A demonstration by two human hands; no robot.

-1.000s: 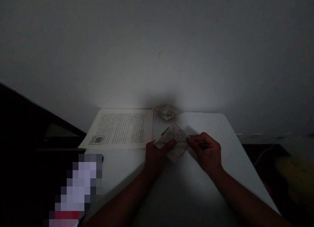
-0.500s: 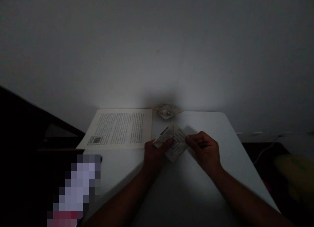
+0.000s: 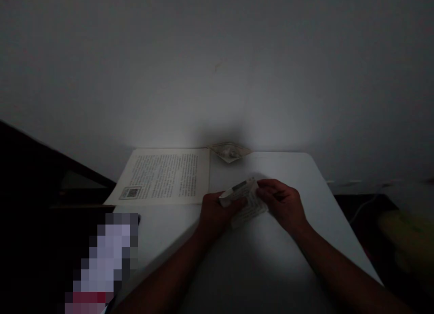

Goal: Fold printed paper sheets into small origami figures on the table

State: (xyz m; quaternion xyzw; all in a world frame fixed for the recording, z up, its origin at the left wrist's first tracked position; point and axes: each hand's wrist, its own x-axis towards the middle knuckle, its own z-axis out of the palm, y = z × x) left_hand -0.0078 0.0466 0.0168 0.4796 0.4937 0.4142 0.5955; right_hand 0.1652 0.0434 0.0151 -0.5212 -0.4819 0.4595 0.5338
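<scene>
Both hands meet over the middle of the white counter (image 3: 271,260): the left hand (image 3: 217,211) is curled closed with thumb and fingers pinched on the left end of a folded printed paper (image 3: 244,200), and the right hand (image 3: 282,203) is closed on its right end, fingertips pressed to the top edge. The paper sits between the two hands, just above the counter and tipped a little toward the person. Holding it from opposite ends likely steadies the layers so they do not spring apart. Beyond the left hand and to its left, a printed sheet (image 3: 166,176) lies flat on the counter with one edge at the wall (image 3: 217,70), close enough to be looked at while both hands are busy. It carries dense columns of print, too small and dim to read, and a square code mark (image 3: 130,193) in its near corner. Straight beyond the hands, against the wall, rests a small folded paper shape (image 3: 230,152), well out of their way. The paper in hand also shows lines of print, unreadable here.
</scene>
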